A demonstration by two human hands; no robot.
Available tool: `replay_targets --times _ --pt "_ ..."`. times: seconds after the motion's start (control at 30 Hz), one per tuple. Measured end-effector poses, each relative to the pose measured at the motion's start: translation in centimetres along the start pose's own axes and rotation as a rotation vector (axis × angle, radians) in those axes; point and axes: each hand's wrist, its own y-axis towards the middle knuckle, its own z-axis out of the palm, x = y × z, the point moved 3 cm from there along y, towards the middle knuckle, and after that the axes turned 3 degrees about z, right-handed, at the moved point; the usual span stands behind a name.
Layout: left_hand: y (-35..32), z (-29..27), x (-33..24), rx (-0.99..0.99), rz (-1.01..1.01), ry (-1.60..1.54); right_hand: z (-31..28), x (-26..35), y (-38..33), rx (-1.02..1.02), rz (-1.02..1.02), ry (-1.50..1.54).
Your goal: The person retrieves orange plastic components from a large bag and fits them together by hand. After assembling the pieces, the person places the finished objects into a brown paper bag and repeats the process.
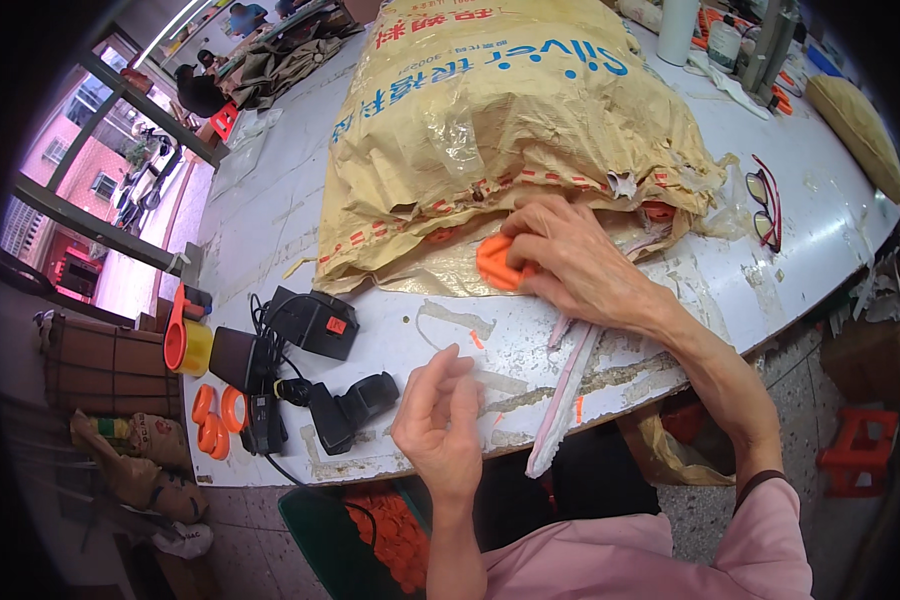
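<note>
A large yellow woven sack (510,120) lies across the white table, its torn mouth toward me. At that mouth my right hand (580,255) pinches an orange plastic piece (497,263). More orange shows through the sack's opening. My left hand (438,415) is raised at the table's near edge, fingers loosely bent, thumb apart, with nothing seen in it. Between the hands a pale pink and white cloth strip (562,400) hangs over the edge. Below the table, a green container (315,530) holds many orange pieces (395,535).
Left of my left hand lie a black device (345,410), a black box (313,322) with cables, orange rings (210,435) and a yellow and red cup (185,340). Eyeglasses (766,205) rest right of the sack. A red stool (858,450) stands on the floor at right.
</note>
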Motion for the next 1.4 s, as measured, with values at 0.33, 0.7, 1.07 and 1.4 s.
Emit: replay_targets --times 0.33,0.7,1.07,1.4 --pt "0.8 0.8 -0.1 0.005 -0.172 -0.021 1.1 4.0 -1.6 0.119 -0.287 0.27" --pt "0.6 0.3 -0.2 0.01 -0.049 -0.228 -0.8 2.5 -1.0 0.157 -0.01 0.84" --pt "0.5 0.2 -0.4 0.032 -0.05 -0.274 -0.1 2.9 -0.8 0.343 0.189 1.158" --pt "0.4 0.6 -0.6 0.047 -0.048 -0.278 -0.4 2.6 -1.0 0.346 0.174 1.179"
